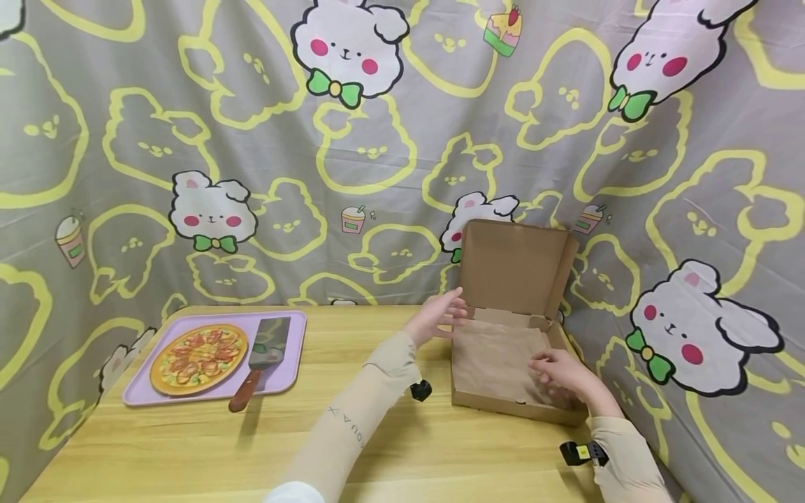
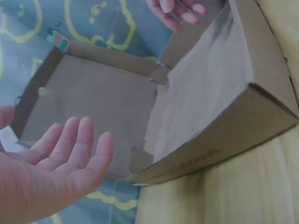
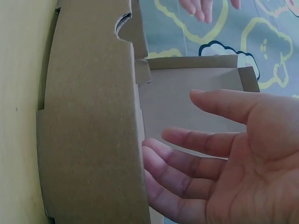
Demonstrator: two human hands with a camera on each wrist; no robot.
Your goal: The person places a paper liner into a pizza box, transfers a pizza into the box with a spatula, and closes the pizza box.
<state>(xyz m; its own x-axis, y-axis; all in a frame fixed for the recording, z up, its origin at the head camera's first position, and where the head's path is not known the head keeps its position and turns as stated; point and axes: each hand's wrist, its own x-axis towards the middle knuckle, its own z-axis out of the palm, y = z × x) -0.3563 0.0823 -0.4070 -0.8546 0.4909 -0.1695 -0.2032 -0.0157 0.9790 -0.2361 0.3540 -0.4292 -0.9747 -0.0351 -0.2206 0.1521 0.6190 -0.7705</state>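
A brown cardboard pizza box [image 1: 497, 360] stands on the table with its lid [image 1: 512, 269] raised against the curtain. Brown paper lines its bottom. My left hand [image 1: 438, 314] hovers by the box's left rear side, its fingers spread loosely and holding nothing; the left wrist view shows the palm [image 2: 42, 182] beside the lid. Over the right front part of the box is my right hand [image 1: 562, 370], fingers relaxed and slightly bent. In the right wrist view those fingers [image 3: 187, 172] lie just past the front wall [image 3: 93, 116]; whether they touch it I cannot tell.
At the left, a lilac tray [image 1: 292, 374] carries a round pizza [image 1: 198, 360] and a metal pizza server [image 1: 270, 342] whose wooden handle [image 1: 245, 391] overhangs the front rim. A patterned curtain [image 1: 390, 209] encloses the wooden table [image 1: 352, 363] behind and on both sides.
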